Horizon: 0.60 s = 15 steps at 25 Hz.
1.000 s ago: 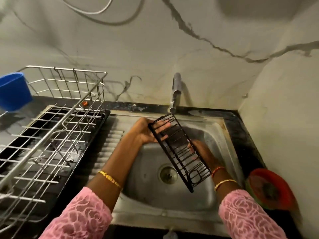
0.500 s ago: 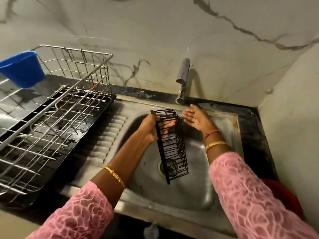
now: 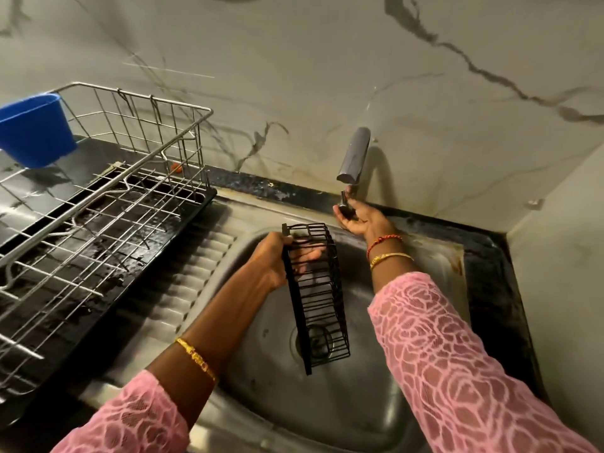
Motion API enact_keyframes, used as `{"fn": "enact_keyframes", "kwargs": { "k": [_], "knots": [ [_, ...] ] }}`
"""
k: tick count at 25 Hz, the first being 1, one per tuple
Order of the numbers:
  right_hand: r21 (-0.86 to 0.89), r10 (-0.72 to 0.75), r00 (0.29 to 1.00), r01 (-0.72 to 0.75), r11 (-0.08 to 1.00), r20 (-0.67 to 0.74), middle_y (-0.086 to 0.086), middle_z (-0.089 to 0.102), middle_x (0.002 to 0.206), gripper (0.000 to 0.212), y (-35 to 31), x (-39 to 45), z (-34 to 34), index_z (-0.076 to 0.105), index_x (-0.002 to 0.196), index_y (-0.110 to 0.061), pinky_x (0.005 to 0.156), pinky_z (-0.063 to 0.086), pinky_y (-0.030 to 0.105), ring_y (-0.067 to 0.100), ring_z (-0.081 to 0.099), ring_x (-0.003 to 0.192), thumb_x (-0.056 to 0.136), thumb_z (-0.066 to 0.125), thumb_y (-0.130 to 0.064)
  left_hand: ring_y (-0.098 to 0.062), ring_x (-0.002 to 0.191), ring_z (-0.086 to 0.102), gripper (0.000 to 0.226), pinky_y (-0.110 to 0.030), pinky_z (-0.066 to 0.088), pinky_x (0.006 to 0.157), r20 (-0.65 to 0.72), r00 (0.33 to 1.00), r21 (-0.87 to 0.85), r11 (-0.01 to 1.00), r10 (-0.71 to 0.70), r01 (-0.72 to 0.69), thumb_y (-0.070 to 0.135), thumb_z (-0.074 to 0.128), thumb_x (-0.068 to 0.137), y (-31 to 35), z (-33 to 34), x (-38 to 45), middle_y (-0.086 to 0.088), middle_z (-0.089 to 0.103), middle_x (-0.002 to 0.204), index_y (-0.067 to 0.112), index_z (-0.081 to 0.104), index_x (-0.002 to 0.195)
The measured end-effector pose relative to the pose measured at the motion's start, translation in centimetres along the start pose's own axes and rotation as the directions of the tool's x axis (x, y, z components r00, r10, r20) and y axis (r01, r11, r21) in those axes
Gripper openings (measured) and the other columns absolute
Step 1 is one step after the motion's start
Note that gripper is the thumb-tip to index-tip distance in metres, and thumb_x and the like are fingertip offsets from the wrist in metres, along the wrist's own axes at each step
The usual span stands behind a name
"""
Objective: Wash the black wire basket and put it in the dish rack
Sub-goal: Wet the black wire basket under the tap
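Two hands | left (image 3: 273,259) grips black wire basket (image 3: 315,295) over sink (image 3: 434,253) | right (image 3: 359,220) cups tap (image 3: 354,158)

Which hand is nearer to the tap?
Right. The right hand is up at the tap, fingers around its lower part. The left hand is lower, over the sink, gripping the black wire basket.
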State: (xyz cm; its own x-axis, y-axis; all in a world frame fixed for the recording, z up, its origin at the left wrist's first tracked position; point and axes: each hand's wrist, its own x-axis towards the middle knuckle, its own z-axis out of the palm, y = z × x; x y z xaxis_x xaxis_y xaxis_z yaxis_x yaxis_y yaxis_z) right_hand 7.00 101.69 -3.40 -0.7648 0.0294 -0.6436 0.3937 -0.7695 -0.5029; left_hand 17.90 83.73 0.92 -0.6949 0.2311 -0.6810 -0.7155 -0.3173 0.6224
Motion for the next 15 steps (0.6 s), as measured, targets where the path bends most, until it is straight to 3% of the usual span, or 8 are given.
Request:
{"fn": "enact_keyframes", "kwargs": {
  "k": [4, 6, 7, 9, 11, 13, 15],
  "knots": [
    [-0.260, -0.072, 0.997, 0.076, 0.963, 0.024, 0.004, 0.057, 0.092, 0.012, 0.7, 0.0, 0.7, 0.056, 0.075, -0.005, 0.045, 0.052, 0.015, 0.018, 0.051, 0.099, 0.087, 0.059, -0.006, -0.013, 0.058, 0.070, 0.039, -0.027, 0.041, 0.060, -0.006, 0.999, 0.002, 0.999, -0.032, 0.032, 0.016, 0.024, 0.099, -0.6, 0.0, 1.1, -0.009, 0.074, 0.074, 0.008, 0.062, 0.093],
    [-0.393, -0.157, 0.988, 0.139, 0.909, -0.014, 0.007, 0.059, 0.098, 0.009, 1.3, -0.2, 1.3, 0.058, 0.078, -0.004, 0.049, 0.051, 0.011, 0.014, 0.055, 0.094, 0.084, 0.064, -0.004, -0.012, 0.056, 0.069, 0.037, -0.027, 0.040, 0.060, -0.030, 0.999, 0.008, 0.999, -0.042, 0.042, 0.016, 0.025, 0.098, -0.7, 0.0, 1.3, -0.009, 0.074, 0.072, 0.008, 0.061, 0.092],
    [-0.441, -0.214, 0.977, 0.182, 0.879, -0.022, 0.011, 0.059, 0.104, 0.011, 1.4, -0.4, 1.4, 0.059, 0.087, -0.001, 0.053, 0.052, 0.012, 0.016, 0.059, 0.092, 0.081, 0.068, -0.003, -0.011, 0.054, 0.069, 0.036, -0.027, 0.040, 0.060, -0.037, 0.998, 0.016, 0.999, -0.044, 0.044, 0.016, 0.026, 0.098, -0.8, 0.0, 1.4, -0.008, 0.073, 0.070, 0.009, 0.060, 0.091],
    [-0.541, -0.297, 0.954, 0.232, 0.809, -0.036, 0.015, 0.059, 0.105, 0.037, 1.3, -0.5, 1.5, 0.056, 0.107, 0.006, 0.068, 0.056, 0.022, 0.024, 0.063, 0.095, 0.076, 0.073, -0.003, -0.010, 0.050, 0.067, 0.035, -0.027, 0.040, 0.061, -0.052, 0.998, 0.029, 0.999, -0.039, 0.041, 0.016, 0.026, 0.098, -0.7, 0.3, 1.4, -0.007, 0.072, 0.066, 0.009, 0.060, 0.091],
    [-0.680, -0.301, 0.951, 0.177, 0.712, -0.067, 0.015, 0.056, 0.097, 0.041, 0.9, -1.7, 1.7, 0.053, 0.112, 0.006, 0.076, 0.057, 0.033, 0.026, 0.064, 0.085, 0.077, 0.072, -0.004, -0.010, 0.049, 0.066, 0.036, -0.026, 0.040, 0.061, -0.046, 0.998, 0.043, 0.998, -0.040, 0.042, 0.017, 0.026, 0.099, -0.8, 0.7, 1.3, -0.006, 0.072, 0.064, 0.008, 0.060, 0.089],
    [-0.781, -0.262, 0.962, 0.102, 0.617, -0.082, 0.015, 0.056, 0.085, 0.023, 0.4, -3.8, 1.8, 0.056, 0.103, 0.002, 0.061, 0.057, 0.027, 0.020, 0.058, 0.061, 0.082, 0.064, 0.004, -0.010, 0.047, 0.066, 0.039, -0.025, 0.038, 0.061, -0.020, 0.999, 0.044, 0.998, -0.050, 0.051, 0.017, 0.024, 0.099, -0.8, 1.2, 1.1, -0.006, 0.071, 0.062, 0.008, 0.060, 0.085],
    [-0.836, -0.195, 0.980, 0.088, 0.542, -0.023, 0.016, 0.056, 0.073, 0.009, -0.1, -6.8, 1.8, 0.058, 0.088, 0.005, 0.052, 0.056, 0.022, 0.018, 0.060, 0.052, 0.086, 0.052, 0.012, -0.009, 0.048, 0.066, 0.040, -0.026, 0.039, 0.063, 0.023, 0.997, 0.026, 0.997, -0.069, 0.068, 0.018, 0.023, 0.099, -0.9, 1.8, 0.9, -0.006, 0.071, 0.062, 0.009, 0.060, 0.085]
  ]
}}
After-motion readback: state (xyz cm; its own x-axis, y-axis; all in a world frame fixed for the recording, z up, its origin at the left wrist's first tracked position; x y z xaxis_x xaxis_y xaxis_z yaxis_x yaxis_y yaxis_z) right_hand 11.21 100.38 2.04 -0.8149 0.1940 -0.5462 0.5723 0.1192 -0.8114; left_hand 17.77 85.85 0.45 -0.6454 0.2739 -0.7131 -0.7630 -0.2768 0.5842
